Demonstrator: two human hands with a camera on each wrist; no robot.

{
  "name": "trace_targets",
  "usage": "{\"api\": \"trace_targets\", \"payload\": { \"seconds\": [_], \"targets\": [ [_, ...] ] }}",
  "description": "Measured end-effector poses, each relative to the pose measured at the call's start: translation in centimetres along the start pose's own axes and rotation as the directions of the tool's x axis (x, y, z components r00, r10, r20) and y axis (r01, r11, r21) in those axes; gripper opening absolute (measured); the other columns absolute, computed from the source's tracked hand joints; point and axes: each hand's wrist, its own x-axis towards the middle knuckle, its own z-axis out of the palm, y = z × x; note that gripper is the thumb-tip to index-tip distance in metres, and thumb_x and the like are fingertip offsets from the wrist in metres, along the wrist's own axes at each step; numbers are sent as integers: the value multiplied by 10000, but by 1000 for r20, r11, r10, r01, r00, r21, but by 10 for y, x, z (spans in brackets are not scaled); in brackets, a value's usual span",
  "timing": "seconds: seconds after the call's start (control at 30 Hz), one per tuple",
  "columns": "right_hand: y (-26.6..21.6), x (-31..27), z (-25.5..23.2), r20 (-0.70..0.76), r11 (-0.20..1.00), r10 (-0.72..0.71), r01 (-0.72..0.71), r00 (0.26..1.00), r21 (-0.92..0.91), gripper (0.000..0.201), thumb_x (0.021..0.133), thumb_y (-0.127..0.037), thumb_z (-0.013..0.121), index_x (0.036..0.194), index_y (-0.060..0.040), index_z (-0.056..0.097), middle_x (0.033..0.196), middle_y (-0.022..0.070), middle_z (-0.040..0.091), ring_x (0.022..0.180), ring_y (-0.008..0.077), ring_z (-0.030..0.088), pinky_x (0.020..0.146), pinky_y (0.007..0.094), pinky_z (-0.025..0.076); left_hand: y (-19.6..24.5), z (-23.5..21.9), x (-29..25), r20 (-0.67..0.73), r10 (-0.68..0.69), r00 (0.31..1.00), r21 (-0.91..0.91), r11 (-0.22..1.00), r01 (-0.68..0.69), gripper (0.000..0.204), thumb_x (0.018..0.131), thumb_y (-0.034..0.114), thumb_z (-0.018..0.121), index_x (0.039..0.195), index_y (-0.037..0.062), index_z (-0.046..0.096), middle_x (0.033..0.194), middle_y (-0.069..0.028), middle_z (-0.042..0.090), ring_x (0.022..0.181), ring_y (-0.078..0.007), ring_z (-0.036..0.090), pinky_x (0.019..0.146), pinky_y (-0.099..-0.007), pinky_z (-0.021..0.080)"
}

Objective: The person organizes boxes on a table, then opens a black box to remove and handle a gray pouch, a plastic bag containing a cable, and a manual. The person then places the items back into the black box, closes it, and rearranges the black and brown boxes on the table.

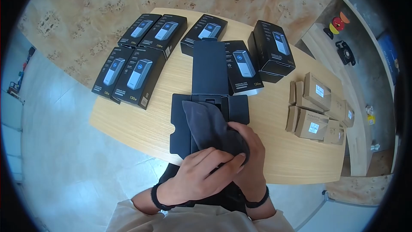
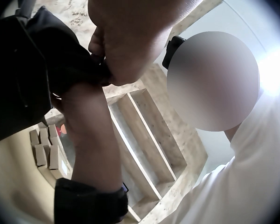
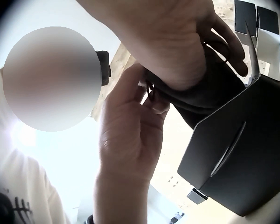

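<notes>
A dark grey soft drawstring pouch slants over an opened black box at the near edge of the table. My left hand pinches the pouch's near end, its fingertips meeting the other hand there. Along the pouch's right side, my right hand grips the fabric with curled fingers. A thin dark cord shows by the left fingers in the right wrist view. The box lid stands folded back, and side flaps spread outward. Most of the box's inside is hidden beneath the pouch.
Several black printed boxes stand at the table's back left, with more behind the opened one. Small brown cartons are grouped at the right of the wooden table. Shelving lies beyond the right edge.
</notes>
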Motion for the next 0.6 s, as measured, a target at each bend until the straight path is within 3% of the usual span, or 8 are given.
{"api": "trace_targets", "payload": {
  "seconds": [0.17, 0.37, 0.43, 0.47, 0.53, 0.57, 0.6],
  "targets": [
    [1, 3, 3, -53, 999, -30, 29, 998, -19, 459, 769, -132, 795, 1201, -60, 658, 1032, 156, 681, 965, 393, 674, 817, 452, 534, -3, -3, -2, 47, -27, 999, -60, 998, 30, 382, 758, 36, 871, 1132, 8, 797, 924, -54, 648, 684, -180, 622, 571, -292, 494],
    [4, 8, 6, -72, 997, -59, 62, 996, 40, 359, 758, -110, 806, 1096, -49, 701, 1016, 144, 691, 928, 373, 683, 787, 435, 546, -10, -24, 1, 138, -66, 988, -190, 977, 92, 360, 818, 45, 811, 1178, 55, 797, 1060, -89, 665, 867, -239, 668, 725, -333, 542],
    [6, 9, 6, -45, 993, -86, 90, 995, 75, 335, 758, -100, 808, 1073, -45, 709, 1022, 141, 694, 927, 368, 685, 787, 432, 548, -13, -32, 0, 93, -167, 982, -96, 980, 176, 472, 789, -12, 731, 1248, 89, 775, 1248, -133, 655, 1079, -299, 655, 890, -388, 534],
    [7, 9, 7, -63, 994, -89, 93, 994, 62, 327, 759, -97, 812, 1066, -43, 712, 1022, 135, 695, 926, 368, 684, 795, 431, 551, -15, -36, 1, 93, -167, 982, -96, 980, 176, 472, 789, -12, 731, 1248, 89, 775, 1248, -133, 655, 1079, -299, 655, 890, -388, 534],
    [8, 8, 6, -81, 994, -92, 97, 992, 50, 320, 760, -94, 816, 1059, -41, 715, 1022, 129, 696, 925, 369, 684, 803, 429, 553, -19, -41, 7, 212, -239, 948, 198, 960, 198, 652, 715, -58, 671, 1340, 117, 727, 1430, -158, 594, 1260, -348, 600, 1021, -435, 484],
    [8, 9, 6, -72, 991, -133, 135, 989, 26, 345, 754, -88, 829, 1075, -41, 711, 1021, 132, 696, 939, 372, 684, 816, 425, 556, -23, -39, 5, 253, -261, 932, 237, 950, 202, 771, 675, -58, 680, 1421, 136, 665, 1518, -149, 547, 1368, -381, 543, 1100, -467, 426],
    [8, 10, 7, -62, 985, -173, 174, 983, 3, 371, 749, -83, 843, 1092, -41, 706, 1020, 134, 697, 953, 376, 684, 828, 421, 558, -25, -36, 5, 250, -262, 932, 239, 950, 203, 771, 675, -58, 680, 1421, 136, 665, 1518, -149, 547, 1368, -381, 543, 1100, -467, 426]
  ]
}}
